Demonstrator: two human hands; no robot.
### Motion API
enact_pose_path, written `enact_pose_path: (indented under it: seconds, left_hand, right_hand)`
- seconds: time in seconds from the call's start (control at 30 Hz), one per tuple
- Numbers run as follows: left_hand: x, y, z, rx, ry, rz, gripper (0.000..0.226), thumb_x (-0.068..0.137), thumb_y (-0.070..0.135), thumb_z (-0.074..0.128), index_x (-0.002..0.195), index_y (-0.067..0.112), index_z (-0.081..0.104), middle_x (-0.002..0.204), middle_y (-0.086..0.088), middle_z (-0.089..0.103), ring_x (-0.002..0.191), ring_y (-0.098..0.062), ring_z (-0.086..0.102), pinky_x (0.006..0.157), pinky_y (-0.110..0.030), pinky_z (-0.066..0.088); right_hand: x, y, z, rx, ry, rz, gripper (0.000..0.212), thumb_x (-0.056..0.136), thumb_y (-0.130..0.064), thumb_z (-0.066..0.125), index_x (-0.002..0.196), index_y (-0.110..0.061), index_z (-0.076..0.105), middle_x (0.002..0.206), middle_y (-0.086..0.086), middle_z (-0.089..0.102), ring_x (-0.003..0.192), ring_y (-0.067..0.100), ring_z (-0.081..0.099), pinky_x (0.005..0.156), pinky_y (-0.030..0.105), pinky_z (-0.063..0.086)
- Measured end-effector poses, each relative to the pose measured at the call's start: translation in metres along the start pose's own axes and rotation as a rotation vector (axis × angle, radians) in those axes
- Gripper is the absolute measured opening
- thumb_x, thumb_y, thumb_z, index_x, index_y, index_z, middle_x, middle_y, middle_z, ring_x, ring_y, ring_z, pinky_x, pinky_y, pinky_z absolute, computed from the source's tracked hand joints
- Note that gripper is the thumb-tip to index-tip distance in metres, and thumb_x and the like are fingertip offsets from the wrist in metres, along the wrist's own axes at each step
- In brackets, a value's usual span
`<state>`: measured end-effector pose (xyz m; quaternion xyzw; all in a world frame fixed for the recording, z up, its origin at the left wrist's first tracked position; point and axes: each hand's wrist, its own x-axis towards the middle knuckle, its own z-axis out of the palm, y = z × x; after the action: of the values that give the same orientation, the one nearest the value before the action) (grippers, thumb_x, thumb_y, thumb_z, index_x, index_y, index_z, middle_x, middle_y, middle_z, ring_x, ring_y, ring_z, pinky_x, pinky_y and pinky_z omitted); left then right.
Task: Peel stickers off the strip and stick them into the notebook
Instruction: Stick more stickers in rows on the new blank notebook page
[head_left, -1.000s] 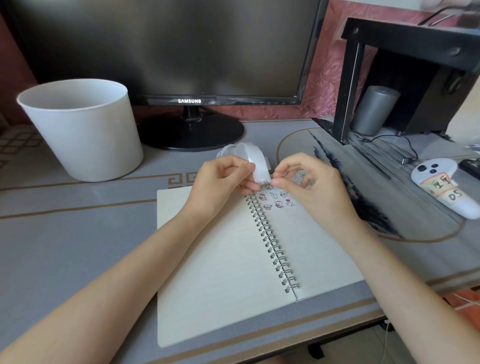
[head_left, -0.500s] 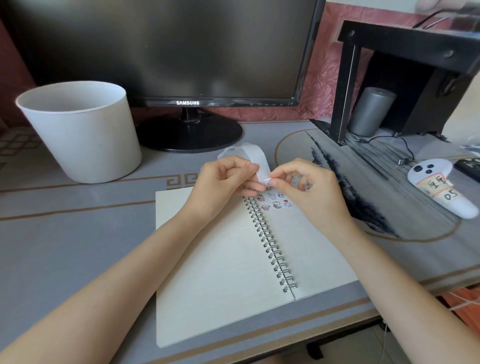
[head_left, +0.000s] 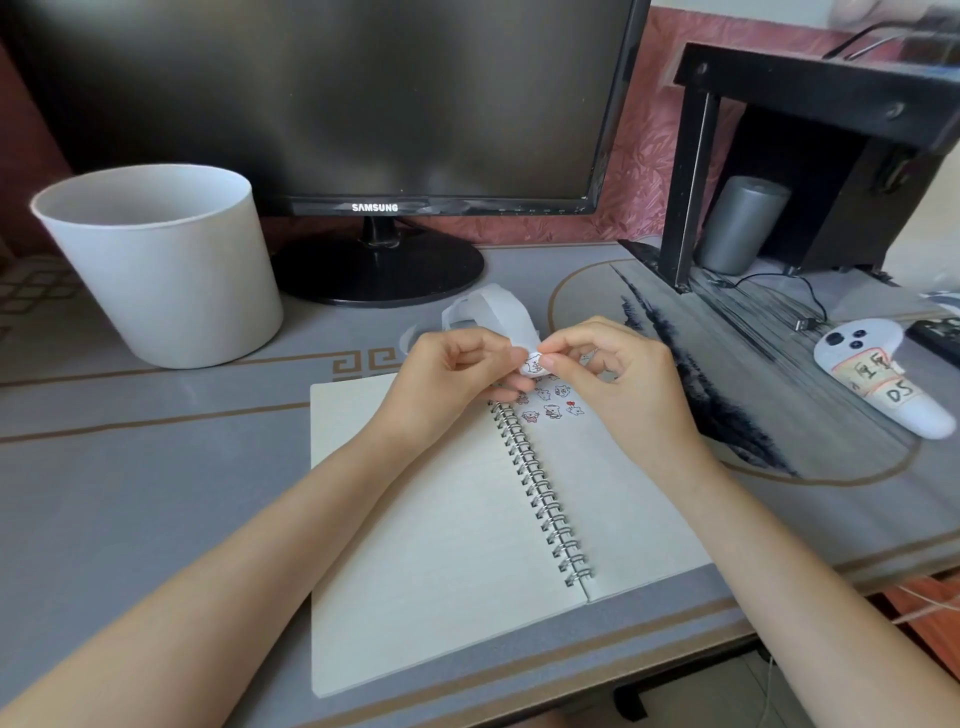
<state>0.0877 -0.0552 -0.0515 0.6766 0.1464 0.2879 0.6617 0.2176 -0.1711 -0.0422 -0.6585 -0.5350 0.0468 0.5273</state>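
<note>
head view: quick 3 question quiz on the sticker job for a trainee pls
1. True or false: the spiral notebook lies shut on the desk.
2. Where are the stuck stickers? A) on the left page B) near the top of the right page C) on the bucket
3. Fill in: the left hand grips the white sticker ___ while the right hand pinches a sticker at its end.

Key
1. False, it lies open.
2. B
3. strip
</note>
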Motion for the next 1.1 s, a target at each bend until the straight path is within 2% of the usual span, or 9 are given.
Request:
enact_pose_path:
  seconds: [0.13,0.23,0.33,0.53,0.7,0.8,0.93,1.0,1.1]
  left_hand:
    - [0.0,0.0,0.0,0.015,0.004,0.009,0.017,0.09,0.003,0.059,0.098,-0.01,0.065,0.085,-0.018,0.071,0.077,-0.014,0.071,0.072,-0.022,0.057]
    - [-0.001,0.0,0.001,0.008,0.0,0.0,0.014,0.089,0.003,0.06,0.095,-0.007,0.067,0.079,-0.011,0.072,0.075,-0.014,0.071,0.07,-0.02,0.056]
    - [-0.001,0.0,0.001,0.002,-0.004,-0.012,0.012,0.089,0.003,0.059,0.093,-0.005,0.067,0.074,-0.008,0.072,0.073,-0.012,0.071,0.068,-0.018,0.055]
    - [-0.001,0.002,0.001,-0.009,0.004,-0.034,0.013,0.09,0.005,0.059,0.09,-0.006,0.066,0.073,-0.007,0.073,0.073,-0.014,0.072,0.066,-0.02,0.055]
    - [-0.001,0.005,0.0,-0.034,0.032,-0.045,0.012,0.091,0.006,0.058,0.085,-0.001,0.066,0.072,-0.008,0.073,0.073,-0.015,0.072,0.067,-0.019,0.056]
    - [-0.001,0.006,0.0,-0.051,0.042,-0.048,0.014,0.092,0.007,0.058,0.079,0.004,0.064,0.068,-0.003,0.072,0.074,-0.015,0.072,0.069,-0.02,0.057]
    - [0.0,0.004,0.0,-0.057,0.067,-0.064,0.013,0.092,0.008,0.058,0.084,0.0,0.064,0.073,-0.008,0.073,0.073,-0.014,0.071,0.07,-0.021,0.057]
    - [0.001,0.003,0.0,-0.053,0.069,-0.066,0.013,0.091,0.008,0.058,0.084,0.0,0.064,0.074,-0.009,0.073,0.073,-0.014,0.071,0.07,-0.021,0.057]
    - [0.001,0.002,0.0,-0.044,0.06,-0.059,0.013,0.091,0.008,0.058,0.082,0.002,0.065,0.079,-0.013,0.073,0.076,-0.016,0.072,0.072,-0.022,0.057]
  right_hand:
    - [0.0,-0.003,0.001,0.027,-0.015,0.024,0.007,0.08,-0.007,0.072,0.086,-0.012,0.072,0.083,-0.006,0.065,0.075,0.009,0.059,0.068,0.022,0.045]
    - [-0.001,-0.004,0.001,0.015,-0.01,0.043,0.006,0.08,-0.008,0.073,0.084,-0.012,0.072,0.079,-0.01,0.063,0.069,0.004,0.055,0.066,0.022,0.043]
    - [-0.001,-0.004,0.0,-0.058,-0.005,0.033,0.006,0.08,-0.009,0.073,0.081,-0.013,0.069,0.073,-0.016,0.059,0.061,-0.001,0.05,0.062,0.011,0.035]
    - [-0.002,-0.001,-0.001,-0.207,-0.019,-0.1,0.006,0.082,-0.013,0.072,0.08,-0.014,0.067,0.087,-0.008,0.059,0.072,0.009,0.05,0.063,0.009,0.033]
    - [-0.006,-0.003,-0.003,-0.251,-0.076,-0.146,0.003,0.082,-0.012,0.071,0.083,-0.012,0.068,0.093,-0.004,0.056,0.086,0.005,0.051,0.072,0.008,0.033]
    - [-0.009,-0.006,-0.006,-0.208,-0.089,-0.165,0.004,0.083,-0.01,0.069,0.082,-0.013,0.067,0.091,-0.002,0.057,0.083,0.004,0.051,0.072,0.01,0.034]
    - [-0.008,-0.005,-0.013,-0.009,-0.035,0.084,0.015,0.083,-0.011,0.069,0.079,-0.024,0.064,0.081,-0.005,0.063,0.07,0.006,0.052,0.066,0.024,0.039]
    - [-0.006,-0.001,-0.02,0.035,-0.004,0.221,0.015,0.083,-0.01,0.069,0.078,-0.023,0.063,0.076,-0.006,0.063,0.068,0.004,0.053,0.064,0.019,0.041]
    - [-0.006,0.004,-0.03,0.126,-0.026,0.435,0.006,0.084,-0.01,0.068,0.081,-0.013,0.064,0.067,-0.002,0.058,0.05,0.002,0.046,0.051,0.014,0.035]
